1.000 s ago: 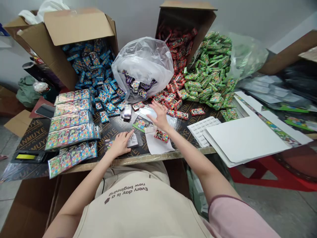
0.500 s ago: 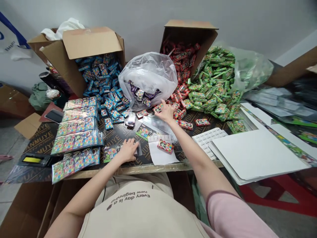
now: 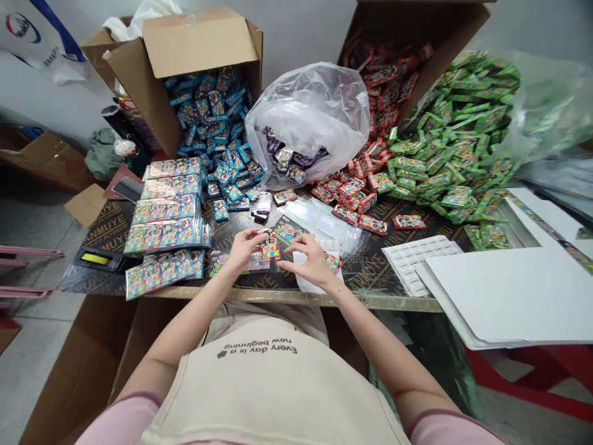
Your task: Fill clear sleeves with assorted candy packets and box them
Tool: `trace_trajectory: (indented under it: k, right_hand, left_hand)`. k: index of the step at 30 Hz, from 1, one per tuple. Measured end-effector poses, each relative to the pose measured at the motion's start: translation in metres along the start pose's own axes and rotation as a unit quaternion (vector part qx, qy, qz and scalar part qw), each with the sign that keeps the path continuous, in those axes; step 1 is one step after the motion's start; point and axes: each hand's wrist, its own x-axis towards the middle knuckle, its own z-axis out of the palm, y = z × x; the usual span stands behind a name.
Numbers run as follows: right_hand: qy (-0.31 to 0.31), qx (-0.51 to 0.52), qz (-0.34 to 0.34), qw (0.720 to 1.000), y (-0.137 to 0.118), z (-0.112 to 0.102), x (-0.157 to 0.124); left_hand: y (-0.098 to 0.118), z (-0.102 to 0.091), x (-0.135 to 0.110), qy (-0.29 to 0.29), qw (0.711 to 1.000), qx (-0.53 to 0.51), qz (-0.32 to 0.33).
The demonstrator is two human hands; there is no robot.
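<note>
- Dark printed bench on my cam.
- L hand: I've its grip pinched on red pkt.
- R hand: grip half spread, empty AFAICT; pkt just beside it, btwn both hands.

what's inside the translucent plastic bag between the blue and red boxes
Small purple printed boxes show at the mouth of the translucent plastic bag. Deeper in, its crumpled plastic covers the contents, so how many more it holds cannot be seen.
</note>
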Motion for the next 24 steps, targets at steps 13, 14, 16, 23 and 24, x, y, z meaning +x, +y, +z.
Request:
trace_trajectory:
  k: [13,14,16,23,24]
  right_hand:
    - [0.0,-0.094,-0.035,0.995,0.011,0.003,-0.011]
    - [0.002,-0.109,-0.027,0.994,0.017,0.005,-0.013]
    - [-0.01,-0.127,-0.021,0.992,0.028,0.01,-0.018]
    - [-0.065,-0.001,0.005,0.998,0.035,0.019,-0.026]
    - [-0.08,0.029,0.005,0.996,0.034,0.017,-0.025]
  left_hand:
    - [-0.013,-0.031,-0.011,-0.099,0.875,0.45,0.146]
    - [-0.015,-0.039,-0.012,-0.112,0.813,0.545,0.171]
    - [-0.02,-0.052,-0.014,-0.137,0.708,0.669,0.18]
    - [-0.023,-0.06,-0.019,-0.135,0.737,0.629,0.209]
    - [-0.022,-0.059,-0.02,-0.138,0.747,0.616,0.21]
